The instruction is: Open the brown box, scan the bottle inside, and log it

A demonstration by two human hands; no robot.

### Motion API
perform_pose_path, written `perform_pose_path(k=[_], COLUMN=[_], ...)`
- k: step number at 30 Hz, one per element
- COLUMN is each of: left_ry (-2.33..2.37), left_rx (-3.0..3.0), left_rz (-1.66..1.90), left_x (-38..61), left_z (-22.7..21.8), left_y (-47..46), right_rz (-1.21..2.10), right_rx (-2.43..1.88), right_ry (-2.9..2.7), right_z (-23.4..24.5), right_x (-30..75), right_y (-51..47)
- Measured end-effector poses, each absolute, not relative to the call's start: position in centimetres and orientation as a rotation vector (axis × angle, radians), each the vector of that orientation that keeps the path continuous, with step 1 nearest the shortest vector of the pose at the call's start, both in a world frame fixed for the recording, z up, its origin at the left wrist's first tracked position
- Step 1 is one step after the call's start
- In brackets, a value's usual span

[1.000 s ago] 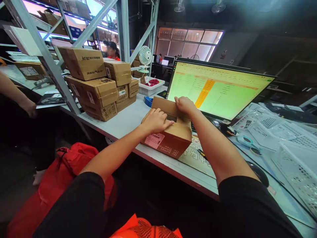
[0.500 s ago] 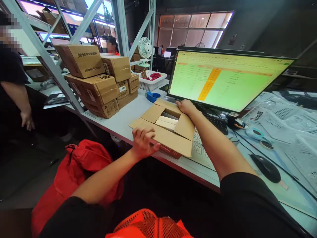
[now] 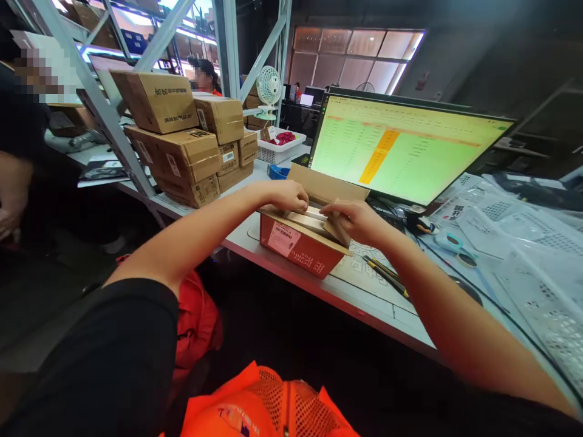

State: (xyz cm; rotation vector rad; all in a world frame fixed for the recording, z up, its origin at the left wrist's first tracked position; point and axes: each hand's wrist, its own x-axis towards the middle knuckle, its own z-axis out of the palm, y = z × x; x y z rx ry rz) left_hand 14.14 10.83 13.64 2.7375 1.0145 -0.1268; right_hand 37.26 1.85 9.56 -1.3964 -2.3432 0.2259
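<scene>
A red cardboard box point(image 3: 314, 260) with a white barcode label point(image 3: 283, 238) on its near side stands on the table with its top flaps apart. Its far flap point(image 3: 325, 184) tilts up and back towards the monitor. Inside I can see pale, flat-topped contents point(image 3: 310, 218), whose kind I cannot make out. My left hand point(image 3: 291, 196) is curled over the left end of the opening, fingertips partly hidden. At the right end, my right hand point(image 3: 353, 220) has its fingers closed round the short flap point(image 3: 336, 232), which stands raised.
Several brown cartons point(image 3: 182, 155) are stacked at the left by a metal rack post. A monitor point(image 3: 405, 149) stands behind the box. Yellow-black cutters point(image 3: 387, 276) lie to the right, before clear plastic bags point(image 3: 514, 243). Another person point(image 3: 27, 139) stands far left.
The box has tipped from flap side facing me to upright, its red side now showing. Both hands have moved to its opening, and the far flap now stands up. The cutters have come into view.
</scene>
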Motion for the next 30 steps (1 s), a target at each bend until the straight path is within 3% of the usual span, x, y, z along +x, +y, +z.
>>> perform_pose_path(k=[6, 12, 16, 20, 26, 30], left_ry=[1.123, 1.384, 1.48, 1.345, 1.519, 1.557], left_rx=[2.998, 2.979, 2.791, 2.681, 2.243, 2.069], left_rz=[-0.057, 0.143, 0.116, 0.374, 1.098, 1.084], left_x=[13.8, 5.7, 1.4, 0.6, 2.9, 3.4], left_z=[14.1, 14.8, 10.9, 5.1, 2.4, 3.2], left_y=[12.1, 15.0, 16.1, 15.1, 14.6, 14.6], right_rz=[-0.148, -0.314, -0.367, -0.383, -0.249, 0.2], right_rx=[-1.342, -1.336, -1.345, -1.399, -1.389, -1.464], right_ry=[-2.262, -2.183, -2.057, -1.88, -1.693, -1.385], right_z=[9.6, 4.9, 1.1, -0.8, 1.4, 2.5], right_x=[42.3, 45.0, 45.0, 43.8, 42.9, 42.4], right_y=[-3.1, -6.1, -6.1, -5.5, -5.4, -4.7])
